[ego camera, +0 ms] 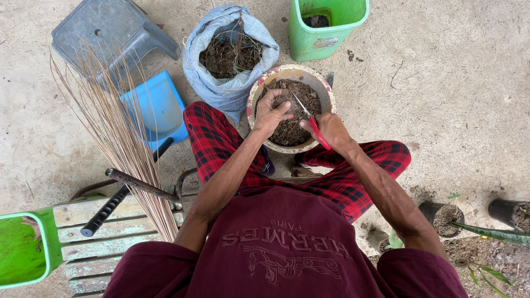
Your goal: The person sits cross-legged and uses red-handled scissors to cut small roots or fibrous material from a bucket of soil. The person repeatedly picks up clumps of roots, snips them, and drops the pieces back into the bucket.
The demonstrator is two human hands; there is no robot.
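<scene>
A round pot full of dark soil and roots sits on the ground between my knees. My left hand rests on the soil with its fingers curled around a clump of it. My right hand grips red-handled scissors, and the blades point up-left over the soil toward my left hand. I sit in red checked trousers and a maroon shirt.
A grey woven sack of soil and roots stands behind the pot. A green bin, a blue dustpan, a grey stool, a stick broom and a wooden bench are around. Small black plant pots stand at right.
</scene>
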